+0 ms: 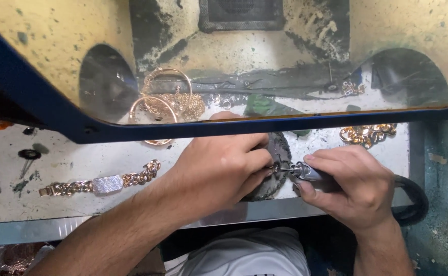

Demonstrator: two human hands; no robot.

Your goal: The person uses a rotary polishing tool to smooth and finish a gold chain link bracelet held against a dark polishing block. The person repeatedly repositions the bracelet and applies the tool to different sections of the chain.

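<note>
1. A tiny gold piece (274,166) sits pinched in the left hand (219,171), over a round dark pad (275,176).
2. The right hand (354,186) grips a silver rotary tool (306,173), its tip touching the piece.
3. Left of the grip lies a gold chain bracelet (101,184) on the white bench (81,158).
4. Beyond the grip, gold bangles (157,105) rest behind a dirty clear shield (265,66).

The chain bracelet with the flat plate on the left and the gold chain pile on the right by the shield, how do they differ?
The plate bracelet lies stretched out in a line, while the chain pile sits bunched in a heap. The plate bracelet carries a pale, flat rectangular centre piece; the chain pile shows only links. The plate bracelet lies nearer the left hand, the chain pile just above the right hand. Both are gold-coloured and rest on the white bench.
</note>
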